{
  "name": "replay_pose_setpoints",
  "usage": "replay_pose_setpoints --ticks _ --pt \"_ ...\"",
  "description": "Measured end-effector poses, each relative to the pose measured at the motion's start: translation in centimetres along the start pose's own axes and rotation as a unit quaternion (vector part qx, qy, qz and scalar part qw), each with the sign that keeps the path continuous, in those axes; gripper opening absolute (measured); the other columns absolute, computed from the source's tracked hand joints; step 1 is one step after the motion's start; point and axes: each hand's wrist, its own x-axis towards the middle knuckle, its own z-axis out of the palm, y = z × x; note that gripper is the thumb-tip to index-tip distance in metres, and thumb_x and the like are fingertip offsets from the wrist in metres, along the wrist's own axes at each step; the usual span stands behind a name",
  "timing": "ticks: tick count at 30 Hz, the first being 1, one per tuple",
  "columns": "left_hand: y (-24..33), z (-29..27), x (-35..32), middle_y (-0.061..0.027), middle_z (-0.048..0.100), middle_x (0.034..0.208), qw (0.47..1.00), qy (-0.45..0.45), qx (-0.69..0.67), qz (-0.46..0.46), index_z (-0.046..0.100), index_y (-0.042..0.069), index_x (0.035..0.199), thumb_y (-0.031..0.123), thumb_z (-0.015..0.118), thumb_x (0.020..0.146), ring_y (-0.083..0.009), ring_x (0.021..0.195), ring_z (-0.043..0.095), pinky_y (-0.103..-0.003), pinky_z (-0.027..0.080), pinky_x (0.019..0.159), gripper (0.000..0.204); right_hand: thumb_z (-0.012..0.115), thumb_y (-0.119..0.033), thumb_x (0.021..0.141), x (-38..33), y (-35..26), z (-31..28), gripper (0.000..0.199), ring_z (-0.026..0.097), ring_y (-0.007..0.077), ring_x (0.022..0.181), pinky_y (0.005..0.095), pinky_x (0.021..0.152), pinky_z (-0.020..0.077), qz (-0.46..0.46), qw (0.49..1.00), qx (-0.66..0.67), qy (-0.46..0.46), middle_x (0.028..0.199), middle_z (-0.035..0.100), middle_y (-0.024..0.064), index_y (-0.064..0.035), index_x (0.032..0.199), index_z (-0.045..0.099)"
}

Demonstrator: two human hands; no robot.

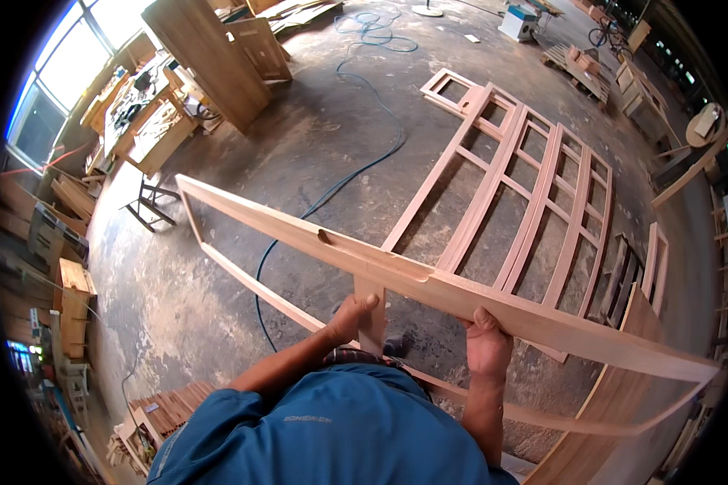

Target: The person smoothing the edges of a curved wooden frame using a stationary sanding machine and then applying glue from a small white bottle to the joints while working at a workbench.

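A long, pale wooden frame (493, 301) spans the view in front of my body, tilted with its upper rail toward me. My left hand (352, 319) is closed round the short crossbar (370, 331) at its middle, thumb on top. Farther right, my right hand (488, 346) grips the upper rail from below, its thumb pressed against the rail's face. A dark oblong notch (323, 236) and a shallow recess are cut in that rail. The lower rail passes close to my waist and is partly hidden behind my arms and shirt.
Several reddish wooden frames (534, 194) lie on the concrete floor ahead right. A blue-green hose (362, 168) snakes across the floor. At far left stand a cluttered workbench (150, 133), a tall wooden panel (210, 61) and a small trestle (150, 202). A board (603, 420) is at lower right.
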Motion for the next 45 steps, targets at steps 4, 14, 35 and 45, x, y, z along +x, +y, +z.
replay_pose_setpoints --ticks 4,14,35,45 --pt "-0.4 -1.4 -0.2 -0.0093 0.066 0.090 1.000 0.021 -0.013 0.009 0.062 0.002 0.107 0.056 0.067 0.086 -0.0212 0.080 0.066 -0.035 0.054 0.072 0.058 0.072 -0.011 0.088 1.9 0.2 2.3 0.032 0.063 0.0261 0.110 0.0446 0.092 0.0569 0.038 0.998 0.052 -0.018 0.115 0.064 0.0101 -0.0034 0.118 0.062" --pt "1.9 -6.0 0.6 -0.0083 0.067 0.085 0.997 0.068 -0.007 0.031 0.065 0.001 0.098 0.046 0.065 0.091 -0.0179 0.080 0.064 -0.032 0.051 0.071 0.046 0.073 -0.007 0.085 6.5 3.1 6.4 0.034 0.062 0.0261 0.110 0.0443 0.090 0.0570 0.079 0.990 0.086 -0.075 0.118 0.064 0.0095 -0.0056 0.118 0.062" --pt "1.6 -9.5 1.6 -0.0092 0.066 0.098 0.980 0.188 -0.052 0.050 0.065 -0.006 0.109 0.047 0.067 0.090 -0.0167 0.091 0.059 -0.034 0.047 0.082 0.056 0.072 -0.027 0.090 9.5 5.2 10.7 0.044 0.065 0.0244 0.105 0.0395 0.086 0.0579 0.128 0.980 0.050 -0.142 0.118 0.064 0.0114 -0.0063 0.125 0.056" --pt "1.2 -9.0 1.0 -0.0064 0.063 0.088 0.981 0.174 -0.045 0.074 0.064 0.003 0.103 0.041 0.067 0.090 -0.0174 0.078 0.061 -0.035 0.051 0.068 0.041 0.066 -0.019 0.094 11.5 2.3 4.3 0.031 0.061 0.0246 0.114 0.0410 0.094 0.0541 0.033 0.980 0.136 -0.141 0.123 0.065 0.0090 -0.0080 0.123 0.061"
